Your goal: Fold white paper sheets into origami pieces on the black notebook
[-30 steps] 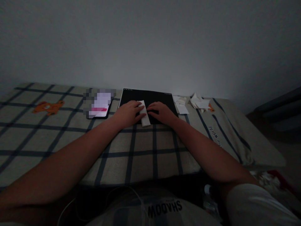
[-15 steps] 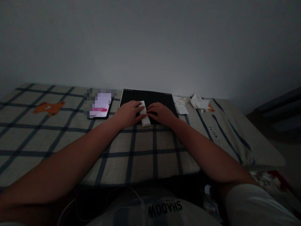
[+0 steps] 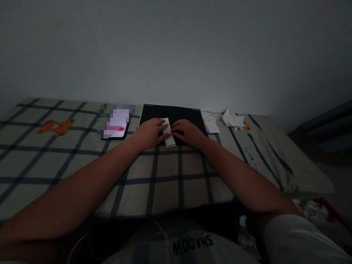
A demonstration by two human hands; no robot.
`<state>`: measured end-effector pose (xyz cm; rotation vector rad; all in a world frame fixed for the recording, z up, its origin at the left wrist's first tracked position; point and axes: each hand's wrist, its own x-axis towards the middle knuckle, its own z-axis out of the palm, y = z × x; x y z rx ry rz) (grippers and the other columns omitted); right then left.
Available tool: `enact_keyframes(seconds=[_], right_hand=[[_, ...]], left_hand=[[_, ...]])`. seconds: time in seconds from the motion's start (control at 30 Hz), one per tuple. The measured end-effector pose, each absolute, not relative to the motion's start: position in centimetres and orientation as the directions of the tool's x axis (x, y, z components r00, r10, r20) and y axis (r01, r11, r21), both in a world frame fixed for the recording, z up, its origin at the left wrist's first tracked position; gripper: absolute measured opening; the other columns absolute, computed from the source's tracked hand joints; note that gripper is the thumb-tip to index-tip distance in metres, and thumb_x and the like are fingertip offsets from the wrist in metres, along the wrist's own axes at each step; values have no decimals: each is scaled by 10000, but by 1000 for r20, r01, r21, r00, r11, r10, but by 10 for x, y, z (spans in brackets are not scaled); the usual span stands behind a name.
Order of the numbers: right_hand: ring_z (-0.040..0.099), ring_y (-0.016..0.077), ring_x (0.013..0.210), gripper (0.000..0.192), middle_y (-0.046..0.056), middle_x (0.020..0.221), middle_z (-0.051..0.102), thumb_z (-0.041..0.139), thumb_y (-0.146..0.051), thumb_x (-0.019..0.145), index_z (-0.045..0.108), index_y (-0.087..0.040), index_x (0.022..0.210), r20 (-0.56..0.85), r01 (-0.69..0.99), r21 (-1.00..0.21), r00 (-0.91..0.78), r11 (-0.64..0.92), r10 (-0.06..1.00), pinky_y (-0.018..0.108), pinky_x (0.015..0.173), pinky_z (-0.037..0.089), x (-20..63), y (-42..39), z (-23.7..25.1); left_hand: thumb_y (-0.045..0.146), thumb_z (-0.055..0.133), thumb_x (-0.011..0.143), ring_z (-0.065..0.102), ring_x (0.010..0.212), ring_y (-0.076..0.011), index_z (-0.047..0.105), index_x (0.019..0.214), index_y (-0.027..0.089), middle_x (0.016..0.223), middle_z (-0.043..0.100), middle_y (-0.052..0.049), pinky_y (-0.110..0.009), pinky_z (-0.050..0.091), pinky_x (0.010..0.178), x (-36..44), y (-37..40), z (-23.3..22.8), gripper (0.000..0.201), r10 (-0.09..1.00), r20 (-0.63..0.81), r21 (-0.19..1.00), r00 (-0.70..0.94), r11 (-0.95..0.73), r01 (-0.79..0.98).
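Observation:
A narrow strip of folded white paper (image 3: 169, 140) lies at a slant on a black sheet or pad (image 3: 172, 110) with holes along its far corners. My left hand (image 3: 150, 132) holds the strip down from the left, its fingers across the upper part and its thumb lower on it. From the right, my right hand (image 3: 188, 131) has its bent fingertips together at the strip's edge, about halfway along. The strip's near end sticks out past the pad's front edge. Exactly how the right fingertips grip the paper is too small and dark to make out.
A phone (image 3: 117, 123) with a lit, partly blurred screen lies left of the pad. Loose white papers (image 3: 211, 123) and a crumpled paper pile (image 3: 232, 119) lie to the right. The checked cloth (image 3: 165, 172) covers the table, against a grey wall (image 3: 176, 51).
Both hands stay in nearly the same place on the paper strip. The whole view has shifted very slightly; nothing is let go or picked up.

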<state>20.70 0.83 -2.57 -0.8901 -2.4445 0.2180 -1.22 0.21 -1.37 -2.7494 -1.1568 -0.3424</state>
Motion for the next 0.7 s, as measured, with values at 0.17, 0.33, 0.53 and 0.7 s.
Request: enact_keyframes(seconds=[0.17, 0.33, 0.53, 0.7], right_hand=[[580, 201, 1054, 159, 90, 1109, 667, 587, -201, 884, 714, -169, 974, 455, 543, -297, -643, 785, 616, 386, 959, 449, 207, 8, -28], [578, 203, 1116, 175, 92, 1163, 673, 578, -206, 891, 717, -175, 993, 452, 544, -282, -652, 791, 609, 390, 982, 446, 207, 8, -30], [599, 195, 1104, 164, 85, 1150, 692, 594, -199, 882, 725, -173, 976, 432, 550, -295, -653, 782, 622, 375, 983, 456, 207, 7, -28], [603, 193, 1095, 164, 72, 1149, 691, 587, -209, 885, 727, -198, 970, 422, 542, -310, -658, 781, 624, 392, 977, 457, 207, 8, -27]], left_hand=[[494, 387, 949, 489, 1230, -290, 597, 1266, 122, 1305, 568, -149, -412, 411, 1025, -12, 1, -13, 532, 702, 254, 1, 665, -688, 726], [488, 387, 951, 493, 1224, -294, 607, 1255, 126, 1290, 574, -152, -426, 413, 1023, -12, 1, -13, 521, 692, 258, 0, 674, -698, 716], [500, 396, 947, 492, 1218, -286, 622, 1223, 161, 1268, 588, -129, -440, 400, 1031, -13, 3, -14, 493, 663, 297, -14, 687, -716, 698], [485, 384, 955, 496, 1223, -272, 605, 1242, 134, 1276, 588, -130, -406, 388, 1045, -11, 2, -12, 504, 662, 282, -21, 695, -720, 694]])
